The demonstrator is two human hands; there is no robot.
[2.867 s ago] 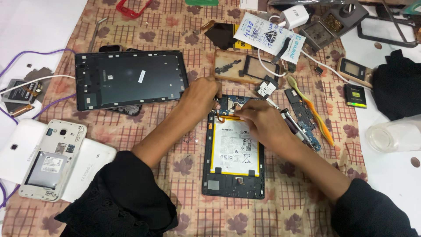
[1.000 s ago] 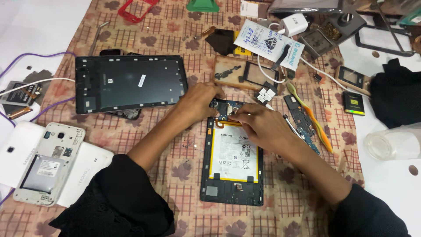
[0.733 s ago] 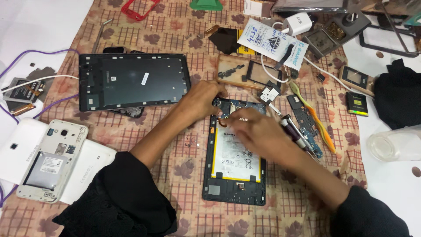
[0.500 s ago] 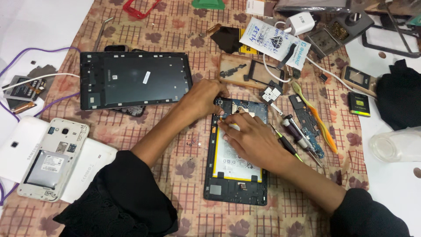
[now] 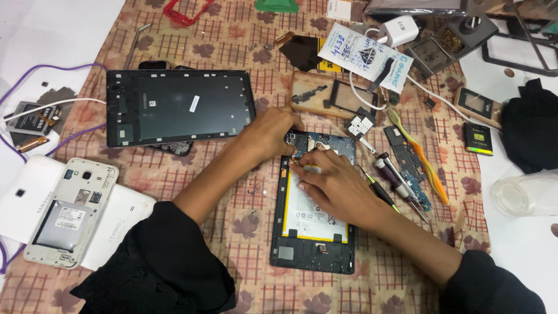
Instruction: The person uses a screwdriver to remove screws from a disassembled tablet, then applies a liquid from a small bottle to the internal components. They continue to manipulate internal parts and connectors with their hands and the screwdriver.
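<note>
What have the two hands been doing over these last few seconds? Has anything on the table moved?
The right hand slid from the opened tablet's top right corner leftward across its upper edge. The left hand stayed pressed on the top left corner. The tablet, black frame and screwdrivers stayed put.

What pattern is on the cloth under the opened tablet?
The cloth is tan with brown checks and dark leaf motifs, clearest in the head view.

An opened tablet (image 5: 314, 232) lies on the cloth (image 5: 232, 244), both hands at its far end; a tablet frame (image 5: 177, 107) lies behind-left, an open phone (image 5: 70, 212) far left, screwdrivers (image 5: 395, 180) right.
</note>
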